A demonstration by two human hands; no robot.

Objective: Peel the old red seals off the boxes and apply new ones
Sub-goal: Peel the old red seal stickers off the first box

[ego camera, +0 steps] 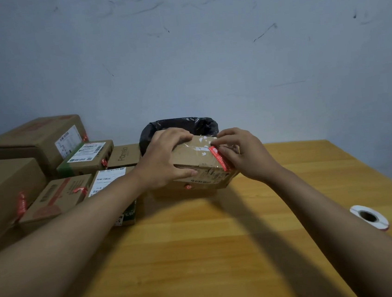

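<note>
Left hand (164, 160) grips the box (200, 164), fingers curled over its far edge, thumb along the near face; box held tilted just above the surface (200, 244), in front of the bin (180, 125). Right hand (244, 154) at the box's right end; fingertips (216, 142) pinch or press the seal (220, 159), cannot tell which. Seal lies directly under those fingers, long axis running over the top edge and down the near face; right hand nearer. White print on seal unreadable. Roll (369, 217) well right, near the right forearm. Stack (47, 168) left of left hand; one carton reads "Pomelo".
</note>
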